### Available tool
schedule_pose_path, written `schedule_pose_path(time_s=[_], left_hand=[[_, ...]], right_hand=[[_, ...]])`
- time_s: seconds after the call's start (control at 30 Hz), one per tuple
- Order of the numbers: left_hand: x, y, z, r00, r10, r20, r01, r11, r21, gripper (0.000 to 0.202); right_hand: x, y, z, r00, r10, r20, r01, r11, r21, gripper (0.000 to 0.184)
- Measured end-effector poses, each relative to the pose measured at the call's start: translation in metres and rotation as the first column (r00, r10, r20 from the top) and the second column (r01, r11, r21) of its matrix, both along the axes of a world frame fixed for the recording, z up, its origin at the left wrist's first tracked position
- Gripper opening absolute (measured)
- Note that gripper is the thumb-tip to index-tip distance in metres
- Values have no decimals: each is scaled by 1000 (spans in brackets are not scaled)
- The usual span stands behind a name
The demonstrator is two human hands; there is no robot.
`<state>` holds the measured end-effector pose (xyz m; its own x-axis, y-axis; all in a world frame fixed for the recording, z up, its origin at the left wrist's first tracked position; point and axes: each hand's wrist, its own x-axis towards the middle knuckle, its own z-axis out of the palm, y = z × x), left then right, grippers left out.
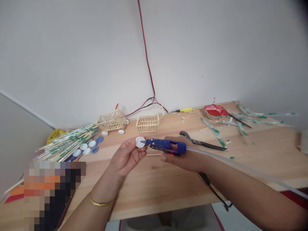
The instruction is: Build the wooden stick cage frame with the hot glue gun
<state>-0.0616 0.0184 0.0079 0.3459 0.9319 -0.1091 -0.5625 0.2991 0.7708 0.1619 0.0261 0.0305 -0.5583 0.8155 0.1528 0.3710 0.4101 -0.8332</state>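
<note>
A white bottle cap point(140, 142) is pinched between the thumb and fingers of my left hand point(127, 154), its hollow side facing me. My right hand point(179, 158) grips a blue hot glue gun point(158, 145), whose metal nozzle points left into the cap; whether the tip touches it I cannot tell. A long clear glue stick point(223, 160) runs out of the gun's back over my right forearm. Behind my hands stands a small basket of thin wooden sticks point(147, 124). To its left, a similar stick-built cart point(112, 121) has white caps by its base.
White and blue caps point(83, 147) lie at left beside wrapped skewers point(69, 142). Black-handled pliers point(204, 143), a yellow-handled screwdriver point(185, 110), a red-stained dish point(216, 111) and torn wrappers point(214, 130) lie at right. A red and black cable point(147, 54) hangs down the wall.
</note>
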Motion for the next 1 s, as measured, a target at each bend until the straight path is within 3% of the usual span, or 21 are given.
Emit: schedule_pose_path(time_s=[1.0], left_hand=[[1, 1, -4, 995, 59, -79, -56, 998, 36, 32]], right_hand=[[-2, 3, -4, 997, -29, 68, 25, 998, 60, 33]])
